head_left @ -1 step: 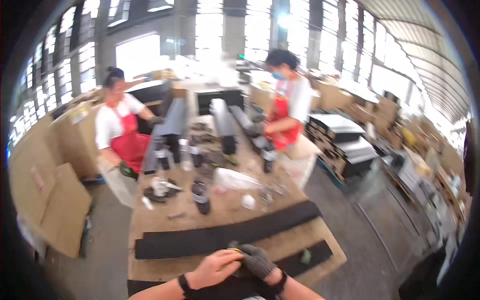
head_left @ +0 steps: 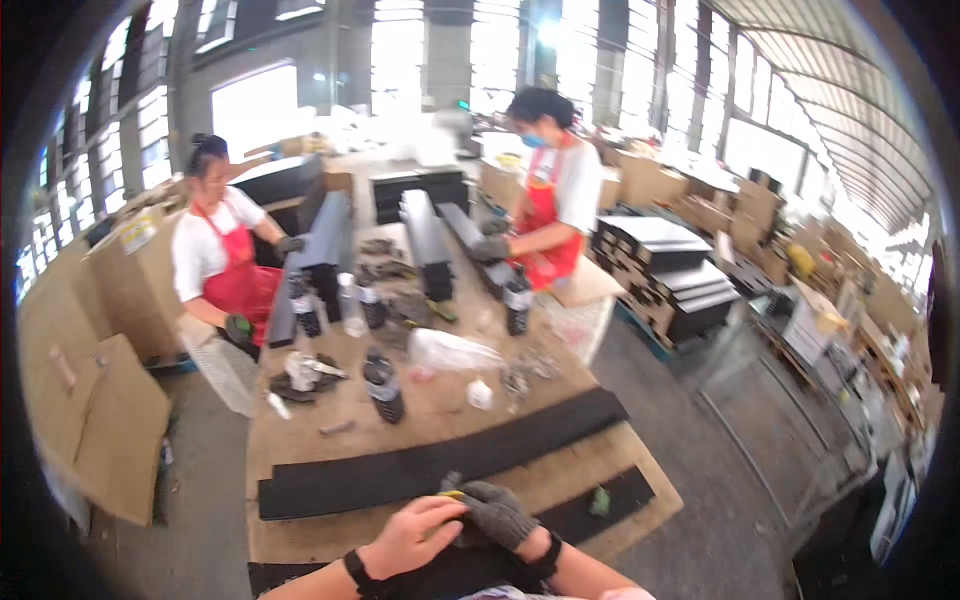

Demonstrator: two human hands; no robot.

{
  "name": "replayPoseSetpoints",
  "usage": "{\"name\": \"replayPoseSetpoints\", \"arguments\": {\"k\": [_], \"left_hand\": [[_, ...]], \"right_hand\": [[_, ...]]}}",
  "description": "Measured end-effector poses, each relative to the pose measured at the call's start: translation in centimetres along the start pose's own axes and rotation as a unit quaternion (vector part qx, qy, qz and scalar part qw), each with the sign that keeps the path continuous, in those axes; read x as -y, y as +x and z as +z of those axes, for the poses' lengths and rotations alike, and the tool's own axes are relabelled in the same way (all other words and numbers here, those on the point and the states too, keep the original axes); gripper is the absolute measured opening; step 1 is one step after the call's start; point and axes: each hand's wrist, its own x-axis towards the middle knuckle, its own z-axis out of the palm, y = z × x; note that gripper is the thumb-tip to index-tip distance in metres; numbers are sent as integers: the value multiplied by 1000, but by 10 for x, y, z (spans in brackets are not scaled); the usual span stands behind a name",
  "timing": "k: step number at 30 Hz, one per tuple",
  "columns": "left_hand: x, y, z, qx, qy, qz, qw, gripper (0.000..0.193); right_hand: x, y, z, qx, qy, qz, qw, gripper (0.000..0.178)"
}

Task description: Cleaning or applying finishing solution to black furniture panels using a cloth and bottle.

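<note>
My left hand (head_left: 415, 537) is bare, with a black band at the wrist, its fingers bent and pressed together against the right hand. On my right hand (head_left: 495, 518) is a grey knitted work glove, and its fingers are curled. Between the two hands shows a yellow edge (head_left: 453, 493), which looks like the cuff of a second grey glove; most of it is hidden by the fingers. Both hands are over a black strip-shaped panel (head_left: 625, 492) at the table's near edge, with a small green scrap (head_left: 599, 501) on it. A longer black panel (head_left: 420, 470) lies just beyond.
The brown table (head_left: 300, 540) bears dark bottles (head_left: 382, 388), a plastic bag (head_left: 450, 352), gloves (head_left: 385, 268) and long grey profiles (head_left: 428, 240). Two co-workers in red aprons stand at its left (head_left: 240, 255) and right (head_left: 552, 195). Stacked panels (head_left: 665, 270) and cardboard (head_left: 120, 420) flank the table.
The view has shifted slightly, so the table and co-workers appear a little farther left and the picture is sharper. My hands keep nearly the same hold on each other.
</note>
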Motion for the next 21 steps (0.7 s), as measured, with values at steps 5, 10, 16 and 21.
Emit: {"name": "replayPoseSetpoints", "arguments": {"k": [5, 10, 16, 21], "left_hand": [[-13, 24, 18, 10, 88, 124, 988, 25], [-6, 18, 31, -49, 236, 100, 965, 23], [-3, 7, 27, 228, 370, -173, 884, 22], [64, 14, 27, -35, -330, -214, 919, 32]], "right_hand": [[-25, -2, 2, -5, 10, -2, 1000, 38], [-10, -6, 15, -70, 118, 133, 982, 29], [14, -8, 16, -107, 89, 217, 966, 29], [33, 6, 32, -84, -236, -134, 959, 20]]}}
